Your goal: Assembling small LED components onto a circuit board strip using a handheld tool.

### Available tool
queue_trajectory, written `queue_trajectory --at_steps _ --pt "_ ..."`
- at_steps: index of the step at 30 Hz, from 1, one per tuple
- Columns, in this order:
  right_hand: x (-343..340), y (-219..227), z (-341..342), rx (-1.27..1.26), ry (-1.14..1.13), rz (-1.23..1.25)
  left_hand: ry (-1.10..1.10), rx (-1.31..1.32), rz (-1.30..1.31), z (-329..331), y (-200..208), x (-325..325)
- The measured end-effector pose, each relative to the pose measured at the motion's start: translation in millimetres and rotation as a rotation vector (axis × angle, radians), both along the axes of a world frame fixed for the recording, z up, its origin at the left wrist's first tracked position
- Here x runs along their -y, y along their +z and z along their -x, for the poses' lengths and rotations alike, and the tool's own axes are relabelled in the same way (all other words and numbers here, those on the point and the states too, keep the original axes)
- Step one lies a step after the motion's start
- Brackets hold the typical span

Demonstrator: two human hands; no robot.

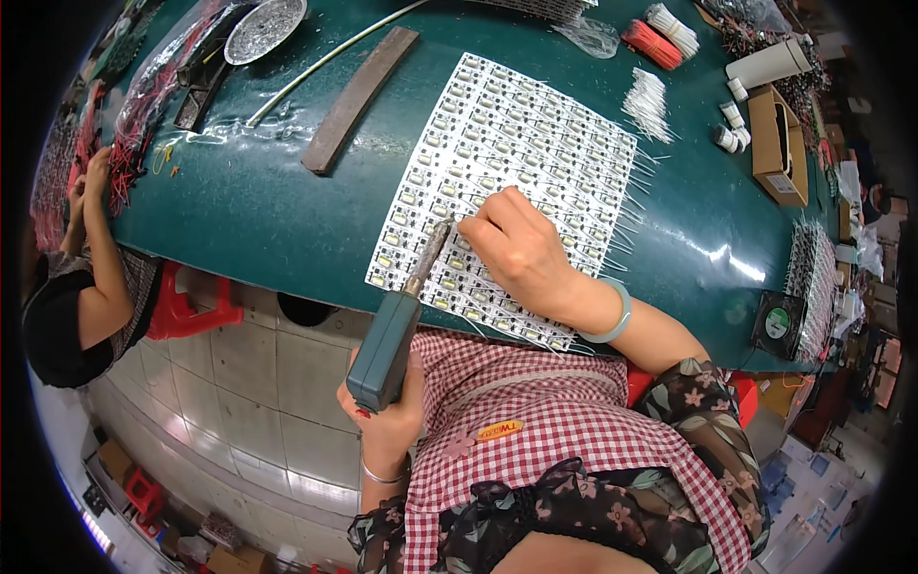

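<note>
My left hand is wrapped round the grip of a dark green soldering gun. The gun's metal tip points up and away, at the surface of a white circuit board panel covered with rows of small yellowish components. Thin white wires stick out along the panel's right edge and lie across its rows. Over the middle of the panel is my right hand, fingers curled and pinched close beside the tip. Anything between those fingertips is too small to make out.
A brown bar and a pale rod lie beyond the panel, near a round metal dish. White wires, a red wire bundle, and a cardboard box are at right. Another person works at far left.
</note>
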State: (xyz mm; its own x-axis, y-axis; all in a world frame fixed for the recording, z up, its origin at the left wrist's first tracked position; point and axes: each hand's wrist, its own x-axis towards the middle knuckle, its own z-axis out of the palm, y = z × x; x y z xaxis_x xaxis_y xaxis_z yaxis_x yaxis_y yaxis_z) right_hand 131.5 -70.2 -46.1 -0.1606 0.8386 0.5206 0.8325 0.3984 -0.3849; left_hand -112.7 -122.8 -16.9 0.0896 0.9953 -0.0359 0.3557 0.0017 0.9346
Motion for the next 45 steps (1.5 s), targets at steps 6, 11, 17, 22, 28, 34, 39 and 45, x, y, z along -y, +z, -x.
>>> queue_trajectory --at_steps 6,11,17,22,28,34,39,45 --pt "0.2 1.1 -0.5 -0.004 0.007 0.004 0.024 -0.039 -0.010 4.3 -1.5 4.8" --pt "0.7 1.1 0.7 -0.002 0.001 0.008 0.039 -0.053 -0.045 8.0 -5.1 6.7" --pt "1.2 2.8 3.5 0.014 -0.006 0.020 0.057 -0.058 -0.003 7.5 -2.7 5.8" --pt "1.6 6.8 -3.1 -0.009 -0.001 0.020 0.167 0.038 -0.001 10.1 -20.1 14.1" --pt "11.3 41.6 -76.1 0.038 -0.207 -0.032 0.221 0.103 0.134 -12.0 2.4 5.6" --pt "56.5 16.8 -199.1 0.224 -0.610 0.031 0.248 0.140 0.062 -14.1 -8.0 -0.8" --pt "56.9 9.8 -226.2 0.192 -0.572 0.146 0.182 0.109 0.072 -19.7 -1.1 -5.1" --pt "46.4 7.2 -238.7 0.216 -0.470 0.189 0.175 0.128 0.027 -21.4 -7.2 -4.1"
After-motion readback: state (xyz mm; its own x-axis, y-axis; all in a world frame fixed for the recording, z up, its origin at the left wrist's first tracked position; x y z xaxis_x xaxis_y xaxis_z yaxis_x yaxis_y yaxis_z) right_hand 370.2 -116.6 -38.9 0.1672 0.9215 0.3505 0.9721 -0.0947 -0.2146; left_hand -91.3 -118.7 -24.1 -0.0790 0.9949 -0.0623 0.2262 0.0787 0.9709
